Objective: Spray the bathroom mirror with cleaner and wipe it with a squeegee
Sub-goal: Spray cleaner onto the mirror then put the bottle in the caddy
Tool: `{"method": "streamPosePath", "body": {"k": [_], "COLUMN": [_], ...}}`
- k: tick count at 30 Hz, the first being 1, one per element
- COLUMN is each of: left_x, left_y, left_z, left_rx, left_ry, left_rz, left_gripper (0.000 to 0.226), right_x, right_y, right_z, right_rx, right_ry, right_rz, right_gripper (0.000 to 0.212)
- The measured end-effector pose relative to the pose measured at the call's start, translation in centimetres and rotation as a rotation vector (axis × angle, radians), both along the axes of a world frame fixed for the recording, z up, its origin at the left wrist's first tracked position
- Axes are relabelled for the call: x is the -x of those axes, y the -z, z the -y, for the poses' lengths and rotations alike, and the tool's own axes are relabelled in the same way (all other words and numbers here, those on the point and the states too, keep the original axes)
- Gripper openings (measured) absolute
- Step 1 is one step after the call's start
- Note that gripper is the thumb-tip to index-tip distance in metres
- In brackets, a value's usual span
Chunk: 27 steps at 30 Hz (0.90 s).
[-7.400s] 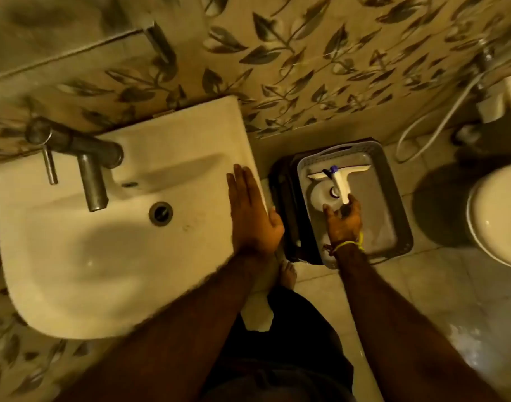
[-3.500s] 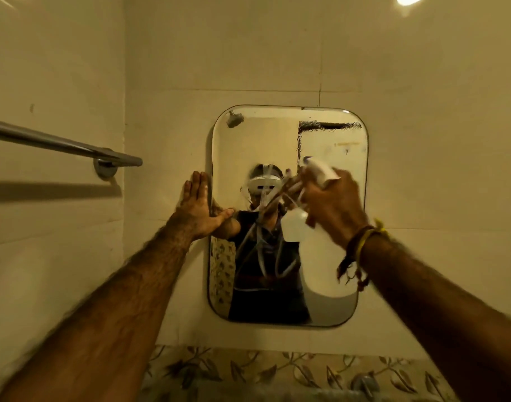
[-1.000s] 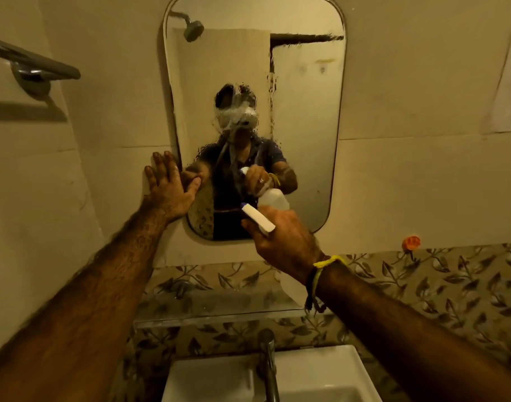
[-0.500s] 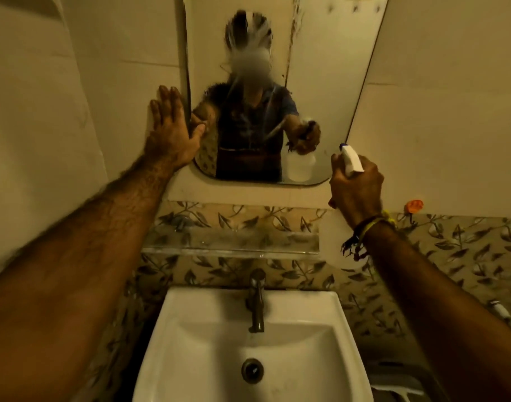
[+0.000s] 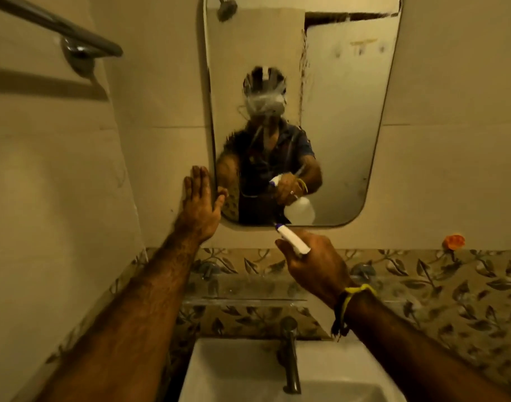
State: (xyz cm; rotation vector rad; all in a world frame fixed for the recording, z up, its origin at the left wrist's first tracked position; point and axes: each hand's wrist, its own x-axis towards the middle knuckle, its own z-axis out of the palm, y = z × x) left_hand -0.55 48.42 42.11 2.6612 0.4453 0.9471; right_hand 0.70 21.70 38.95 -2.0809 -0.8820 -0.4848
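The rounded wall mirror hangs above the sink, its glass wet with droplets and streaks down the middle. My right hand grips a white spray bottle just below the mirror's lower edge, nozzle aimed at the glass; the bottle's body shows only in the reflection. My left hand lies flat with fingers spread on the wall at the mirror's left edge, thumb over the rim. No squeegee is in view.
A white sink with a metal tap sits below. A glass shelf runs under the mirror against leaf-patterned tiles. A metal towel bar juts out at upper left. An orange hook sticks to the right wall.
My view has tilted back up to the mirror. My right hand has moved left with the bottle, from beside the mirror's lower right corner to under its lower edge. My left hand stays at the mirror's edge.
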Motion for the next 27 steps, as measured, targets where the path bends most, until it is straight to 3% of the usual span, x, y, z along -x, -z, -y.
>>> {"method": "streamPosePath", "body": {"k": [3,6,11,17,19,22,27], "left_x": [0.4,0.5,0.9,0.8,-0.3,-2.3,-4.2], "left_y": [-0.2,-0.1,-1.1,-6.8,-10.3,-14.0,-13.2], "left_z": [-0.5,-1.0,-1.0,0.3,-0.2,-0.5,-0.1], "left_rx": [0.012,-0.034,0.041,-0.102,-0.117,0.031,0.014], "left_ry": [0.08,0.096,-0.05,-0.194,-0.106,0.0,-0.095], "left_rz": [0.077,0.01,-0.111,0.304,0.328,0.289,0.281], "left_gripper": [0.07,0.067,0.064,0.059,0.067,0.075,0.086], "right_x": [1.1,2.0,3.0,2.9,2.6,2.4,1.7], "right_y": [-1.1,-1.9,-5.2,-12.9,-15.4,-18.8,-22.5], "right_z": [-2.6,-4.1,-4.2,-3.1,-2.9,-3.0,-1.4], "right_rx": [0.105,0.121,-0.173,-0.356,-0.39,-0.399,-0.494], "right_ry": [-0.046,-0.06,-0.131,-0.16,-0.147,-0.147,-0.125], "right_rz": [0.03,0.062,0.065,0.189,0.225,0.272,0.275], "right_gripper": [0.021,0.027,0.02,0.023,0.023,0.028,0.036]}}
